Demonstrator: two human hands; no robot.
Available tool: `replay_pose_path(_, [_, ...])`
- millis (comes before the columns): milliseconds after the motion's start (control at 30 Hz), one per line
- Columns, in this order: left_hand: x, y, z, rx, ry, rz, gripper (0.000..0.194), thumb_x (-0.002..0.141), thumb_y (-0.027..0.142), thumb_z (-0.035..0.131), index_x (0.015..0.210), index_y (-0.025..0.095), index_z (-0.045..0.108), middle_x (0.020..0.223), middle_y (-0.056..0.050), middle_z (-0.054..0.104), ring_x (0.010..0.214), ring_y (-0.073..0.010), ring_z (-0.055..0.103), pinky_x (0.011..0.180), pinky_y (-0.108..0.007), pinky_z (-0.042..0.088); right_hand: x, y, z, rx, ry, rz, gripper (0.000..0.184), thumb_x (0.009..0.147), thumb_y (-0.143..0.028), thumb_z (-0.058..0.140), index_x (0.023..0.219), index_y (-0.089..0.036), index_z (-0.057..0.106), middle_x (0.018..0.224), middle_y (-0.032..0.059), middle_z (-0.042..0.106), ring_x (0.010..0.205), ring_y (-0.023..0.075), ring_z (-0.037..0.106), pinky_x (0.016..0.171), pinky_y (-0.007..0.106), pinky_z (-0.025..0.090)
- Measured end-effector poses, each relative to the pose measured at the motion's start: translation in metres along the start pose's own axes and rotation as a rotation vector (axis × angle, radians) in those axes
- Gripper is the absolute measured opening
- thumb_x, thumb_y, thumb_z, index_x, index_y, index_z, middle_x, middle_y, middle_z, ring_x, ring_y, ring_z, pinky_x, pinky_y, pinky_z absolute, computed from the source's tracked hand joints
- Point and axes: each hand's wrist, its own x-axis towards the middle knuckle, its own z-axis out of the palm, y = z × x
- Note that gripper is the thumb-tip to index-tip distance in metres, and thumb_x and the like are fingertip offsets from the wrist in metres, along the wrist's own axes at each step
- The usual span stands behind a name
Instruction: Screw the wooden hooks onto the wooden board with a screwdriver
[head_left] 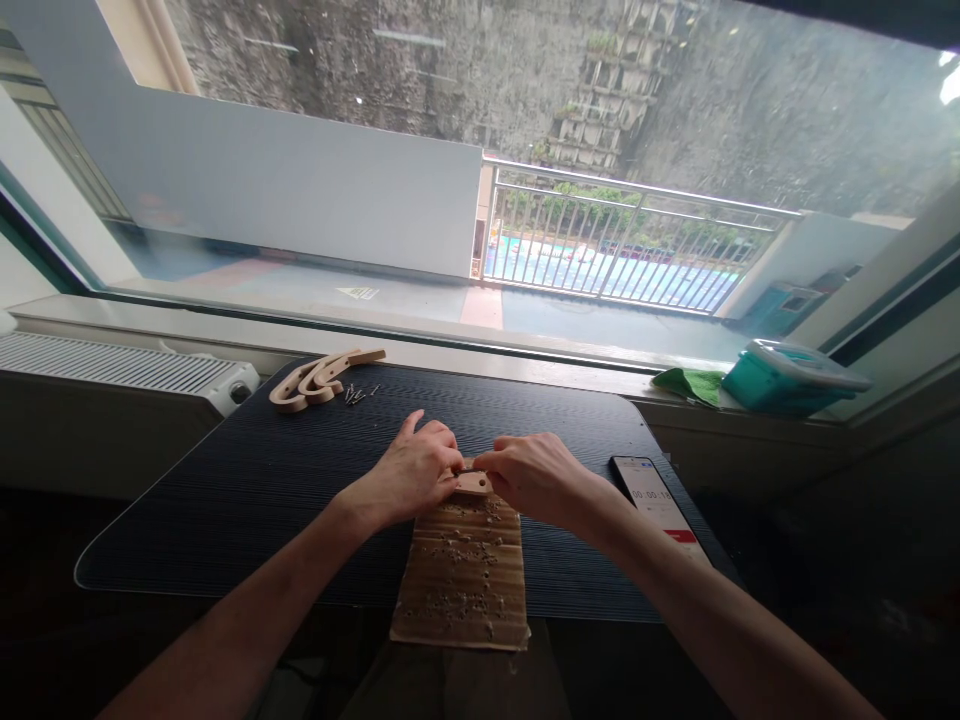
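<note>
Both hands meet over a small pale wooden piece [472, 484] with a dark round hole near its right end. It rests at the far end of a worn brown board [469, 575], which is littered with crumbs or chips and pokes past the table's near edge. My left hand [424, 462] is closed on the wooden piece's left side, thumb side raised. My right hand [534, 468] is closed at its right, fingers pinched over the top. A thin dark thing shows between the fingertips, too small to name. Much of the wooden piece is hidden by the fingers.
Curved wooden hooks [319, 378] and several screws [361, 394] lie at the table's back left. A phone [652, 500] showing a timer lies by my right forearm. On the windowsill are a green cloth [688, 384] and a teal box [787, 378]. A radiator [127, 370] stands left.
</note>
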Motion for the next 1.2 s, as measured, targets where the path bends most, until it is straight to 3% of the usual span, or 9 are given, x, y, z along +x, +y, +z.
replay_pose_path(533, [0.004, 0.000, 0.005, -0.041, -0.077, -0.030, 0.020, 0.082, 0.016, 0.050, 0.071, 0.020, 0.067, 0.081, -0.001, 0.065, 0.088, -0.0174, 0.058, 0.107, -0.055, 0.020, 0.017, -0.012, -0.026, -0.179, -0.141, -0.090, 0.023, 0.085, -0.010, 0.048, 0.084, -0.019, 0.069, 0.083, 0.0057, 0.067, 0.067, 0.0159, 0.062, 0.048, 0.025, 0.030])
replay_pose_path(633, [0.006, -0.001, 0.007, -0.039, -0.054, -0.039, 0.017, 0.079, 0.015, 0.052, 0.067, 0.018, 0.064, 0.079, -0.003, 0.067, 0.082, -0.0178, 0.059, 0.096, -0.043, 0.035, 0.027, -0.020, -0.033, -0.236, -0.147, -0.129, 0.019, 0.082, -0.009, 0.051, 0.077, -0.016, 0.068, 0.086, 0.0081, 0.066, 0.072, 0.0180, 0.062, 0.051, 0.026, 0.034])
replay_pose_path(700, [0.007, -0.001, 0.008, -0.068, -0.031, -0.041, 0.016, 0.078, 0.015, 0.054, 0.066, 0.016, 0.063, 0.074, -0.004, 0.068, 0.074, -0.0167, 0.060, 0.080, -0.032, 0.041, 0.033, -0.022, -0.038, -0.225, -0.137, -0.150, 0.014, 0.081, -0.013, 0.055, 0.084, -0.014, 0.069, 0.092, 0.0098, 0.065, 0.074, 0.0190, 0.062, 0.052, 0.026, 0.035])
replay_pose_path(833, [0.006, -0.001, 0.008, -0.135, -0.005, -0.030, 0.023, 0.078, 0.016, 0.054, 0.056, 0.015, 0.059, 0.061, -0.002, 0.064, 0.058, -0.0117, 0.054, 0.060, -0.024, 0.035, 0.042, -0.013, -0.050, -0.116, -0.174, -0.209, 0.022, 0.076, -0.014, 0.060, 0.096, -0.011, 0.068, 0.096, 0.0111, 0.066, 0.071, 0.0150, 0.058, 0.050, 0.024, 0.031])
replay_pose_path(1000, [0.005, -0.001, 0.009, -0.199, -0.003, -0.014, 0.024, 0.077, 0.013, 0.053, 0.052, 0.014, 0.055, 0.062, -0.001, 0.061, 0.058, -0.0095, 0.051, 0.057, -0.022, 0.031, 0.047, 0.003, -0.056, -0.010, -0.208, -0.271, 0.023, 0.075, -0.007, 0.052, 0.088, -0.012, 0.071, 0.079, 0.0064, 0.068, 0.062, 0.0100, 0.050, 0.052, 0.024, 0.029])
replay_pose_path(1200, [0.005, 0.001, 0.009, -0.233, -0.029, -0.083, 0.022, 0.075, 0.013, 0.053, 0.053, 0.014, 0.053, 0.055, 0.001, 0.057, 0.056, -0.0094, 0.049, 0.055, -0.022, 0.029, 0.045, 0.001, -0.056, 0.006, -0.163, -0.280, 0.022, 0.079, -0.011, 0.050, 0.084, -0.013, 0.071, 0.075, 0.0050, 0.067, 0.057, 0.0083, 0.043, 0.051, 0.023, 0.027])
